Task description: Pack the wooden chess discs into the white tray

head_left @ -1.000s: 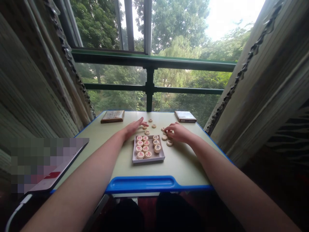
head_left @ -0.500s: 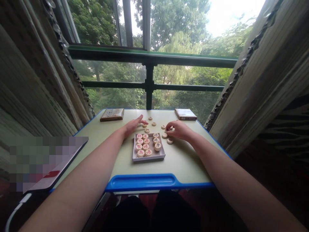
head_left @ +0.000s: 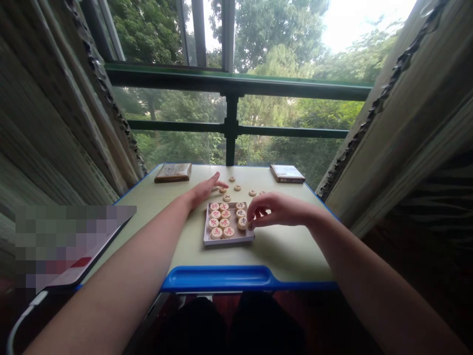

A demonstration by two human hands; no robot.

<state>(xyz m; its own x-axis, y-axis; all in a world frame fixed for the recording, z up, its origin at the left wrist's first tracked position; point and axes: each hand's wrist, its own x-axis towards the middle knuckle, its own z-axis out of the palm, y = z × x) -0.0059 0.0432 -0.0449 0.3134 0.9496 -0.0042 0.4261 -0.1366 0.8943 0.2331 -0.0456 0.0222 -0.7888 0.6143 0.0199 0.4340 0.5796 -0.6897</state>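
A shallow white box (head_left: 234, 240) holds several round wooden Chinese chess pieces. Red-marked ones such as the piece (head_left: 228, 232) fill two columns on its left, and three black-marked ones, among them the piece (head_left: 241, 213), line the right. My right hand (head_left: 275, 209) pinches another Chinese chess piece (head_left: 250, 226) at the box's right edge, beside the lowest black one. Beyond the box's far left corner, my left hand (head_left: 205, 191) is open, thumb raised, its fingertips at a loose piece (head_left: 222, 189); whether they touch it is unclear.
Several loose pieces, including one piece (head_left: 237, 188), lie past the box on the pale table (head_left: 185, 251). Two flat boxes or books (head_left: 173, 173) (head_left: 287, 173) sit at the far corners. A blue tray ledge (head_left: 219, 278) runs along the near edge. Left is a partly blurred device (head_left: 92, 256).
My right hand has come nearer and slightly left from the loose pieces to the box's right side, carrying a piece. My left hand stays in nearly the same place.
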